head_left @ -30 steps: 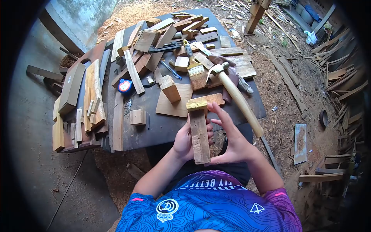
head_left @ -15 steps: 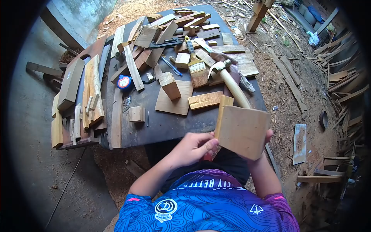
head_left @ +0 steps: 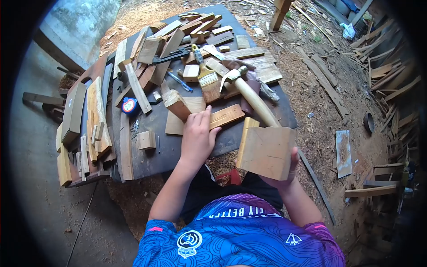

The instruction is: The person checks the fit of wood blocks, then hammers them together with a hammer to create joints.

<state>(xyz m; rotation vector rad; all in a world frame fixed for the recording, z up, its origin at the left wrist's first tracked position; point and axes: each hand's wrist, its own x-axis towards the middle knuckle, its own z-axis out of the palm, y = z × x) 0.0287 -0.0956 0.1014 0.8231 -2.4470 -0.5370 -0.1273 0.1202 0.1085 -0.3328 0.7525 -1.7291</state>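
My left hand [head_left: 197, 135] reaches over the near edge of the table, fingers and thumb closed around the left end of a small yellowish wooden block [head_left: 227, 115] lying there. In my right hand [head_left: 291, 171] is a squarish wooden board [head_left: 269, 151] with a narrow lighter strip [head_left: 247, 140] along its left side; most of the fingers are hidden behind it. An upright wood block [head_left: 176, 105] stands on a flat wooden square [head_left: 174, 123] beside my left hand. A claw hammer [head_left: 255, 101] lies just beyond the held board, its handle end hidden by it.
A paintbrush [head_left: 209, 84], a blue pen [head_left: 180, 82], a tape measure [head_left: 130, 106] and a small wood cube [head_left: 146, 140] lie on the dark table [head_left: 171, 153]. Offcuts are heaped at its far side. Scrap wood [head_left: 384, 115] is piled at the right.
My left hand has left the held board and moved forward to the yellowish block on the table. My right hand still holds the board, now slightly tilted differently. The view has shifted a little.
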